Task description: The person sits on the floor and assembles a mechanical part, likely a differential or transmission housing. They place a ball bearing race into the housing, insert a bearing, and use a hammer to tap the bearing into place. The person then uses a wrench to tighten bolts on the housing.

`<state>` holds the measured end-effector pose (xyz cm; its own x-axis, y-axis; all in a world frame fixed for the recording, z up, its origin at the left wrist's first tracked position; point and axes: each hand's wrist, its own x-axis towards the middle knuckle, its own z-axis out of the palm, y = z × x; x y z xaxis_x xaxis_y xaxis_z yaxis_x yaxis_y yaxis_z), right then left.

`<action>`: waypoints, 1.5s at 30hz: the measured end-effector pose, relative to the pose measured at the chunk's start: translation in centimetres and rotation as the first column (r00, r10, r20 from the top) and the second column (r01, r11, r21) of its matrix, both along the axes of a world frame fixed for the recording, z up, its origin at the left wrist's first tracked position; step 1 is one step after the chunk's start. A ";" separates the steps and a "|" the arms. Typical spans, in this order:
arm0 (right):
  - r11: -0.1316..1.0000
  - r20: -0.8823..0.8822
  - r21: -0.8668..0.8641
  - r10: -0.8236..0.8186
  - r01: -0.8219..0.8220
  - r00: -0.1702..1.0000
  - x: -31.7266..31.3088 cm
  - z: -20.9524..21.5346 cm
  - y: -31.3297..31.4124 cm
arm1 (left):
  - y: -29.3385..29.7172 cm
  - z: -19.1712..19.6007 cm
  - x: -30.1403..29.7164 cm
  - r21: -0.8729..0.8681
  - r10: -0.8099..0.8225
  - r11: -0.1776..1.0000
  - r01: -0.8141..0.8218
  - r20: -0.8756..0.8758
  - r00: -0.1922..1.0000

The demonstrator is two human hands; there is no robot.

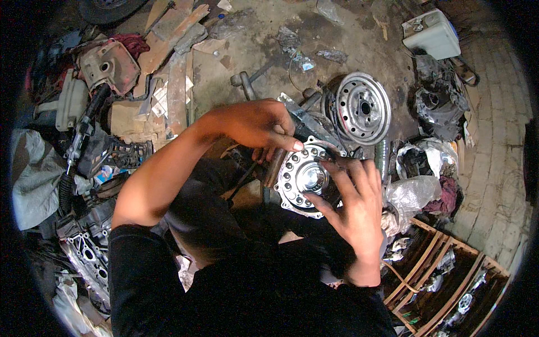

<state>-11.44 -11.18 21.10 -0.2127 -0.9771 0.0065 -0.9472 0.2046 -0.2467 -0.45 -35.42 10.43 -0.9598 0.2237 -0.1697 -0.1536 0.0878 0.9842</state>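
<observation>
Both hands work on a round silver hub plate (303,177) ringed with bolt holes, held in front of the person's lap above the dirt floor (264,50). The left hand (255,123) curls closed over its upper rim and the rusty shaft (275,165) beside it; the right hand (353,196) lies half open against the plate's right side, fingertips on the rim. Just behind stands a steel wheel rim (362,106). At lower right a wooden crate (449,281) holds small metal parts — too dim to identify.
</observation>
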 end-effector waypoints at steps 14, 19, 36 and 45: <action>0.998 0.103 0.058 -0.001 -0.005 0.995 0.3 -0.3 -0.1 | 0.0 -0.6 -0.1 -0.014 0.009 1.000 -0.009 -0.060 0.998; 0.997 0.081 0.074 0.019 -0.025 0.997 0.4 -0.1 -0.5 | 0.1 -0.9 -0.1 -0.004 0.005 1.000 -0.005 -0.041 0.999; 0.990 0.049 0.129 0.054 -0.060 0.997 0.0 0.2 -0.8 | 0.3 0.4 0.3 0.042 0.031 0.999 -0.030 -0.005 1.000; 0.989 0.055 0.130 0.062 -0.069 0.997 0.2 -0.3 -1.1 | 0.0 0.3 0.1 0.055 0.001 0.999 -0.003 0.039 0.999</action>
